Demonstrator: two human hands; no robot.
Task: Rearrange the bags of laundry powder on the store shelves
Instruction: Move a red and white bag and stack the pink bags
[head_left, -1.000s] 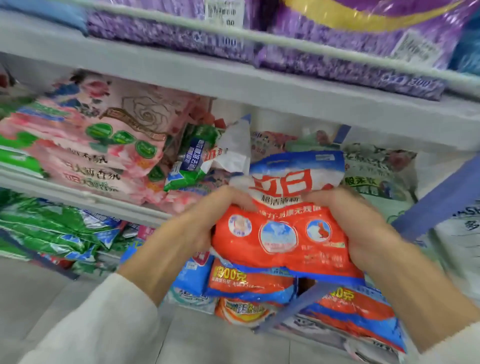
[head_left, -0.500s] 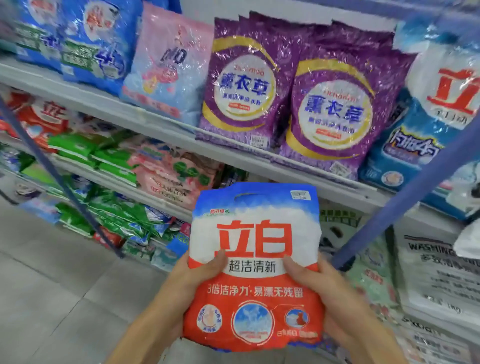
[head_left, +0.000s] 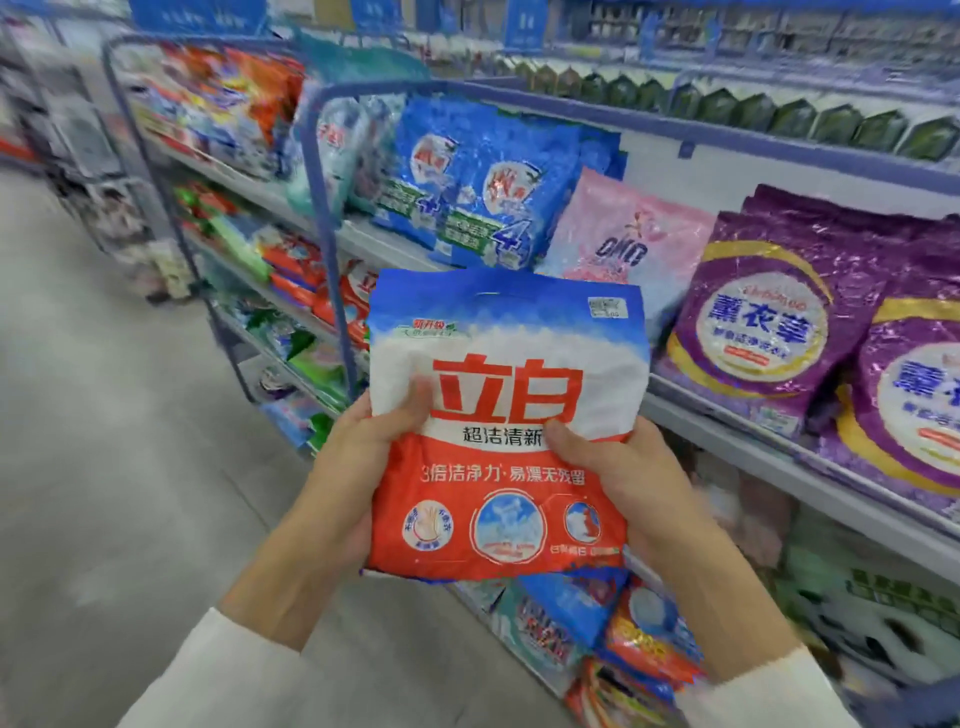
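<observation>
Two hands grip one red, white and blue laundry powder bag (head_left: 509, 415), held upright in the aisle in front of the shelves and not touching them. The left hand (head_left: 358, 467) clamps the bag's left edge, thumb on the front panel. The right hand (head_left: 623, 478) clamps the right edge likewise. The fingers of both wrap behind the bag. Behind it, one shelf (head_left: 727, 434) carries blue bags (head_left: 467, 182), a pink bag (head_left: 623, 239) and purple bags (head_left: 763, 322), all upright.
</observation>
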